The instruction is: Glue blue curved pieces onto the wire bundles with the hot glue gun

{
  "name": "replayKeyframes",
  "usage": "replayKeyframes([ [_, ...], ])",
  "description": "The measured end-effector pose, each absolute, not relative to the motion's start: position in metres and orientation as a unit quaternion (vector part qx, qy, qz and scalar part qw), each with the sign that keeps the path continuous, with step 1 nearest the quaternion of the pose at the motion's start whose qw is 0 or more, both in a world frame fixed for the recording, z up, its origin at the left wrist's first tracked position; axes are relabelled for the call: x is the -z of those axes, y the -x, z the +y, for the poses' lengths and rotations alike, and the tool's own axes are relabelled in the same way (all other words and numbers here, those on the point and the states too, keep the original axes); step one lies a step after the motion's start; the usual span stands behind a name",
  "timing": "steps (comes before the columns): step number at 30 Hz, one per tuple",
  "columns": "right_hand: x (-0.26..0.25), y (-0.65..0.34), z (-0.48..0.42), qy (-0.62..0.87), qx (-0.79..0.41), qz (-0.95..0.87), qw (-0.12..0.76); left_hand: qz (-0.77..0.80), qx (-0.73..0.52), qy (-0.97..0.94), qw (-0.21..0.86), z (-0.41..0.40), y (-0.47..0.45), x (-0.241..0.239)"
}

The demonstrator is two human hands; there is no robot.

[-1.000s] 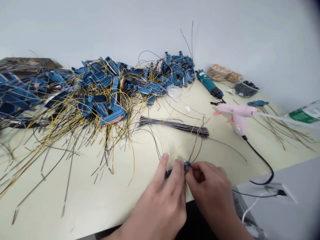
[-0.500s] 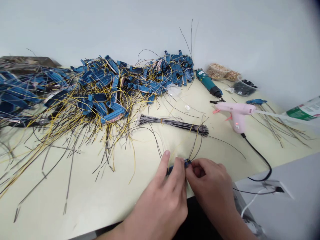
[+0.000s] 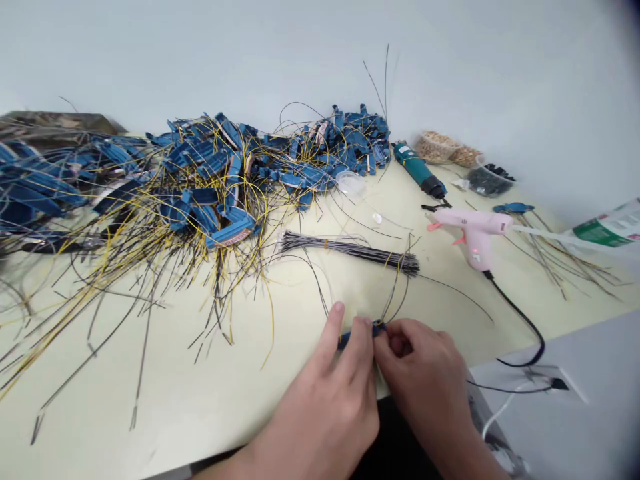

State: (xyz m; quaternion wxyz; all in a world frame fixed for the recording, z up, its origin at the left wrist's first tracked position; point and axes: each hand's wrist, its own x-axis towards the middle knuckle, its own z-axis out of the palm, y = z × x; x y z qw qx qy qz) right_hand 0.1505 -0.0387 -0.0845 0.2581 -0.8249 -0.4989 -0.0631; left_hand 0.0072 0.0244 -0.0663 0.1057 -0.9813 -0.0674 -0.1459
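Near the table's front edge, my left hand [image 3: 335, 387] grips a small blue plastic part [image 3: 345, 340] with wires, its index finger raised apart from the others. Most of that part is covered by my fingers. My right hand [image 3: 423, 363] pinches at the part's right end, thumb against curled fingers; what lies between the fingertips is hidden. Thin dark and yellowish wires [image 3: 395, 297] rise from the part toward a tied bundle of dark wires [image 3: 350, 250] lying just beyond my hands.
A large heap of blue parts with yellow and black wires [image 3: 220, 180] covers the left and back. To the right lie a pink glue gun [image 3: 473, 223] with its cord, a green power tool [image 3: 417, 170], a tub of black pieces [image 3: 490, 180] and another blue wired part [image 3: 513, 208].
The whole view has shifted slightly. Both hands keep nearly the same pose on the blue part, with no clear change in grip.
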Motion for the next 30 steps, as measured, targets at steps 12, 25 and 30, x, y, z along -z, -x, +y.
replayKeyframes([
  [12,0.088,-0.159,-0.054,0.789,0.049,-0.532,0.305,-0.074,0.14,0.98,0.117,0.023,-0.008,0.066],
  [25,0.09,-0.157,-0.048,0.787,0.062,-0.533,0.305,-0.066,0.133,0.982,0.118,0.024,-0.009,0.064],
  [30,0.091,-0.154,-0.048,0.788,0.064,-0.534,0.299,-0.066,0.129,0.982,0.124,0.023,-0.008,0.064],
])
